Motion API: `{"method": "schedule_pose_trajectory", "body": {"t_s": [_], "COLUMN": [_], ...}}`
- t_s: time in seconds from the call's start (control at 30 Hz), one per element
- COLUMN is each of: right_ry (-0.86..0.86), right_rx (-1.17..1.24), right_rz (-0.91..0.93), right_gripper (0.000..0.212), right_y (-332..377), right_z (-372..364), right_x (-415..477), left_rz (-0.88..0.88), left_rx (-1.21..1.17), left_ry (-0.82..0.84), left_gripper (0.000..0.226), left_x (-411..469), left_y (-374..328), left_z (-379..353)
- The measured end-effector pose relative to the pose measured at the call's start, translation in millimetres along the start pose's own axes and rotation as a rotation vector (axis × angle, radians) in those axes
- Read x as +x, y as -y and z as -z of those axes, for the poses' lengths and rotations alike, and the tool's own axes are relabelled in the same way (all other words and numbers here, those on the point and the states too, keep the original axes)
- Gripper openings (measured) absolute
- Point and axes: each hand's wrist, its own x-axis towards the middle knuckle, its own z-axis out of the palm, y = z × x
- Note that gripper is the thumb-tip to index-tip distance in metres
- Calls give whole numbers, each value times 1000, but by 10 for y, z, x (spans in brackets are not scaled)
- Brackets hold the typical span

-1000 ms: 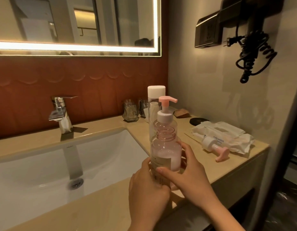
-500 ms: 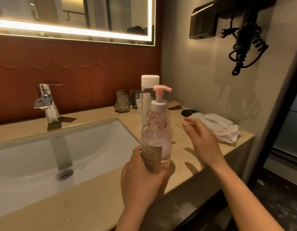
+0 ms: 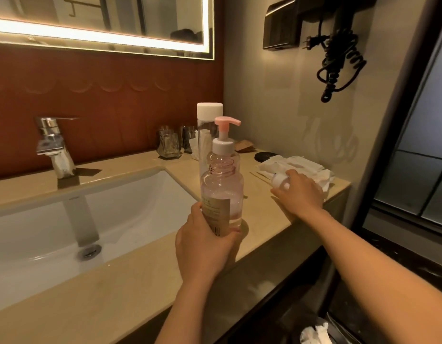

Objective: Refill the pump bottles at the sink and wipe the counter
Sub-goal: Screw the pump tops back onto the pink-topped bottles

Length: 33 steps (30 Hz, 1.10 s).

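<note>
Nearest the viewer, at the front edge of the beige counter [image 3: 140,289], the person's left hand [image 3: 202,247] wraps around the lower body of a clear pink pump bottle [image 3: 222,184], gripping it at the label. The bottle stands upright on the counter, just right of the white sink [image 3: 53,219], with its pink pump head screwed on and only partly filled with liquid.

Further right and back, the right hand [image 3: 299,192] reaches across the counter, fingers curled over a small bottle [image 3: 279,181] lying on its side. Only its white end shows past the fingers, so the grasp looks light rather than firm. That bottle lies at the edge of a heap of white tissues [image 3: 301,167].

Behind the pump bottle stands a tall clear bottle [image 3: 209,112] with a white cap. Beyond it, glass tumblers [image 3: 168,145] and the chrome faucet [image 3: 52,145] line the red wall.

Doing this step well likely means settling the fingers fully around the small bottle before lifting, raising it clear of the tissues so none drag along. The left hand should brace the pump bottle upright, and any pouring is best done over the sink.
</note>
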Motion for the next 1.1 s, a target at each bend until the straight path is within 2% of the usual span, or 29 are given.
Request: {"method": "schedule_pose_trajectory", "body": {"t_s": [0.23,0.4,0.47,0.63,0.7,0.9,1.1], "right_ry": [69,122,92,-106,-151,-311,-639], "right_rx": [99,178,223,830,923,817,448], "right_rz": [-129,-188,-196,-213,-181,109,399], "right_gripper": [45,55,56,50,54,51,48], "right_y": [-67,-80,-77,-77,-84,-28,172], "right_z": [1,65,66,52,56,181,453], "right_x": [-40,-100,-126,-274,-343,-378,-221], "left_rz": [-17,-18,-15,-17,-19,-17,-9], "left_rx": [-8,-8,-3,-10,-10,-16,-22], "left_ry": [-6,-2,-3,-17,-21,-25,-22], "left_gripper": [76,76,77,79,79,77,76], "left_x": [5,7,6,3,9,1,-2], "left_y": [7,3,13,31,32,17,14], "left_z": [4,-2,-4,-7,-10,-7,-6]}}
